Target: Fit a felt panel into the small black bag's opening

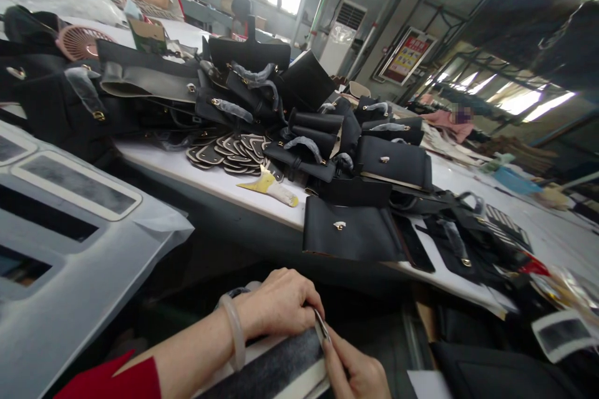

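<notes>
My left hand (283,300), with a pale bangle (233,330) at its wrist, is closed over the upper end of a black panel with cream borders (274,369). Its fingers curl down at the panel's far corner. From the right, my right hand (354,369) pinches the same end, fingertips against a thin folded edge. Both hands are low in the view, in front of the table's near edge. The panel's lower part runs out of the frame, and the left fingertips are partly hidden.
Black handbags (395,162) with wrapped handles crowd the white table (173,165). Stacked trimmed pieces (229,153) and a yellow-and-white scrap (269,187) lie near its edge. At left is a grey sheet-covered surface (107,262) with bordered panels. People sit farther back.
</notes>
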{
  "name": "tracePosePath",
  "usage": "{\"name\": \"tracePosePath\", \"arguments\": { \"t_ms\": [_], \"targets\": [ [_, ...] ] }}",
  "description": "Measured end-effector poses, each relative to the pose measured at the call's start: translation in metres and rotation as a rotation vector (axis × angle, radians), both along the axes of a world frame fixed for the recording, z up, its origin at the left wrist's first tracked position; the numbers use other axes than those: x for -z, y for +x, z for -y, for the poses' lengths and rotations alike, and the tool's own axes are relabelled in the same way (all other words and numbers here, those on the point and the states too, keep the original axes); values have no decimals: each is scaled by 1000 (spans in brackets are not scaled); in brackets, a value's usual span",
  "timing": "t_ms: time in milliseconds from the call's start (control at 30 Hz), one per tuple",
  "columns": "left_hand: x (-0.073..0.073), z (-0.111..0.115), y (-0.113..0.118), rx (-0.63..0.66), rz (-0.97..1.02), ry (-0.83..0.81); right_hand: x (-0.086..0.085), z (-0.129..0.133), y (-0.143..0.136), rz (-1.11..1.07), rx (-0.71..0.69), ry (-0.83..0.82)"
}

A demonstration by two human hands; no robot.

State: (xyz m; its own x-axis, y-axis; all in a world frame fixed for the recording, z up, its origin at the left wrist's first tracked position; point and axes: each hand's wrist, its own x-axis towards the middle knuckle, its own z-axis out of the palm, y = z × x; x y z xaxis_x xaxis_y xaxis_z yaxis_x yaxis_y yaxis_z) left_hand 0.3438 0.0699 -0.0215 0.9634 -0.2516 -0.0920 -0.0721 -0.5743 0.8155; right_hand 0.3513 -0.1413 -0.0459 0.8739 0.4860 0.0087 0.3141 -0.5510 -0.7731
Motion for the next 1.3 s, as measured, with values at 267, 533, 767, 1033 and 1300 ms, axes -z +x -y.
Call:
{"name": "tracePosePath", "arguments": {
  "t_ms": [267,533,767,1033,1300],
  "targets": [
    [-6,-2,3,0,-66,-43,-1,3,1,-63,-81,-24],
    [-12,-2,2,-13,-91,-68,-6,6,27,-650,-108,66],
    [-15,-4,4,-6,-136,-87,11,-1,18,-685,-15,141],
    [-13,-2,-1,-13,-73,-66,-7,-6,24,-783,-195,214],
    [-4,2,-3,-36,-31,-38,-24,4,34,-556,-299,-37]
  ]
}}
